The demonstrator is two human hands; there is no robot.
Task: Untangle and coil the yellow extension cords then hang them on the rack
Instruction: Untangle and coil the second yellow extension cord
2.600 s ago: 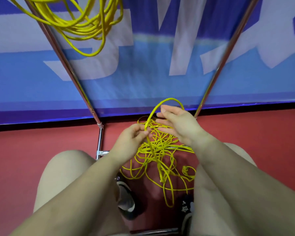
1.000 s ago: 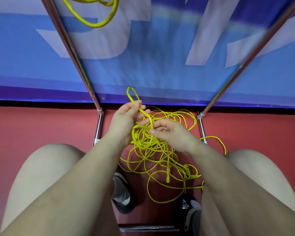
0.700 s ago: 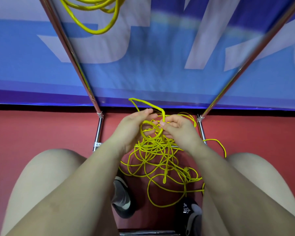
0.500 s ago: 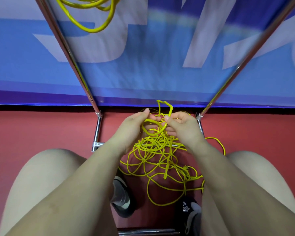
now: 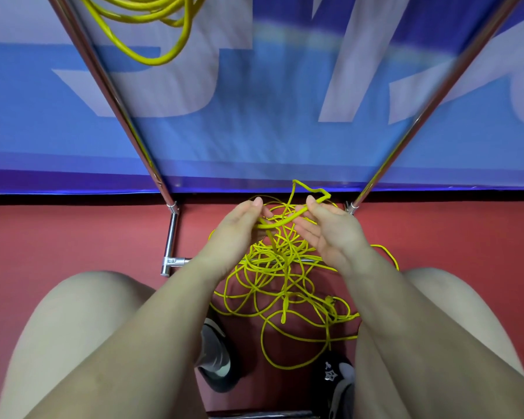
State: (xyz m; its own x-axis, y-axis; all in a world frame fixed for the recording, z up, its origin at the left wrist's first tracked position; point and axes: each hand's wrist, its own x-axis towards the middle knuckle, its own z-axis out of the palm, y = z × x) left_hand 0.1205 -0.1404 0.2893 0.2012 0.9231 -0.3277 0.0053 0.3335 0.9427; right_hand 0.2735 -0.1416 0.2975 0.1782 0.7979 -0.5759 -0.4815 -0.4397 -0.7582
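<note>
A tangled yellow extension cord lies in loose loops on the red floor between my knees. My left hand and my right hand hold one strand of it stretched between them just above the pile. A kinked loop sticks up past my right fingertips. The chrome rack rises in front of me with two slanted poles. A coiled yellow cord hangs from the rack at the top left.
A blue and white banner covers the wall behind the rack. The rack's base bar lies on the red floor at left. My shoes rest below the tangle, and my bare knees flank it.
Both hands have drawn slightly apart, pulling a strand straight between them. The raised loop has shifted to the right, above my right fingers.
</note>
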